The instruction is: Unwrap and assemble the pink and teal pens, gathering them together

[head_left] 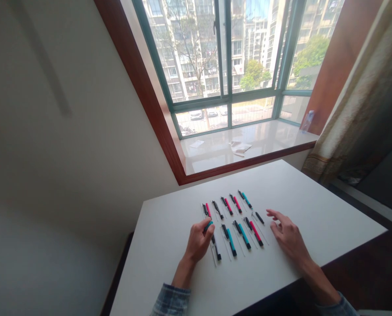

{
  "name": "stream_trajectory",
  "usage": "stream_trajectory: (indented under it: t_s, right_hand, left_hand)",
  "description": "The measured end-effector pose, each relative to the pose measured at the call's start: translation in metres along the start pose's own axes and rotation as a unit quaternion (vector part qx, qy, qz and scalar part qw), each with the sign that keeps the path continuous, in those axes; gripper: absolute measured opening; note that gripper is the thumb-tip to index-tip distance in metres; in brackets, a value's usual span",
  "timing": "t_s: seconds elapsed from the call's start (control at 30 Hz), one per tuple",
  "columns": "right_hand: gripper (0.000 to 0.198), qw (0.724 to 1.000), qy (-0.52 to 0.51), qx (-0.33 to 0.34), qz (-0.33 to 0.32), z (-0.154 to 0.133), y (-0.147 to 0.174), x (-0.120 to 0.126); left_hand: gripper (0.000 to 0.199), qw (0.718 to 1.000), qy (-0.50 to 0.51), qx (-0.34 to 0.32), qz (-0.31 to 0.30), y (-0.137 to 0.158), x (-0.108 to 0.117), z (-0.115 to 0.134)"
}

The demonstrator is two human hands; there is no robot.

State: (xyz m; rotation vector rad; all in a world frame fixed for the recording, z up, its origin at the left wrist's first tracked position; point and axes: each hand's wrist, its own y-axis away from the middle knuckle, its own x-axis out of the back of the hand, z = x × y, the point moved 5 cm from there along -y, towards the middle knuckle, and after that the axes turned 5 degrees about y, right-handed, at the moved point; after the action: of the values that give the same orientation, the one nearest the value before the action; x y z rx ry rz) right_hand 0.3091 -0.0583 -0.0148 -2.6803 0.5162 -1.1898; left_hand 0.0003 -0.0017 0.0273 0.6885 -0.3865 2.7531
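My left hand [197,240] is closed around a teal pen barrel [209,224], and only a short piece of it shows above the fingers. It hovers at the left end of two rows of pen parts. Just beside it lie a pink barrel [208,210] and a clear barrel with a black end [217,249]. My right hand [287,235] is open at the right end of the rows, thumb and fingers apart, with nothing visible in it. Nearest to its fingertips is a black pen piece [259,217]. Thin white refills [241,244] lie between the barrels.
On the white table [317,197] are more teal barrels [231,242] and pink barrels [256,233] with black pieces. Behind it, a window sill [212,160] bears crumpled paper [240,148] and a clear bottle [308,121]. A curtain [343,96] hangs at the right.
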Motion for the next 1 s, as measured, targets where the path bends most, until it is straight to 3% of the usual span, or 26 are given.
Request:
stream_trajectory:
  t_s: [0.3, 0.47, 0.6, 0.8, 1.0]
  right_hand:
    - [0.042, 0.999, -0.003, 0.036, -0.013, 0.0, -0.002, -0.006]
    - [0.041, 0.996, -0.022, 0.068, -0.047, -0.007, -0.002, -0.006]
    - [0.04, 0.993, -0.031, 0.111, -0.025, -0.011, -0.002, -0.003]
    - [0.037, 0.995, -0.018, 0.093, -0.017, -0.012, -0.003, -0.002]
    - [0.035, 0.996, -0.019, 0.082, -0.02, -0.013, -0.004, 0.0]
  left_hand:
    - [0.028, 1.0, 0.019, 0.008, 0.005, 0.0, 0.0, 0.002]
    - [0.028, 0.998, 0.021, 0.015, 0.058, -0.001, 0.003, 0.001]
    - [0.023, 0.995, 0.006, 0.022, 0.102, -0.002, 0.008, 0.0]
    - [0.023, 0.988, 0.026, 0.006, 0.155, -0.004, 0.015, 0.0]
    - [0.026, 0.976, 0.135, -0.002, 0.172, -0.006, 0.018, -0.004]
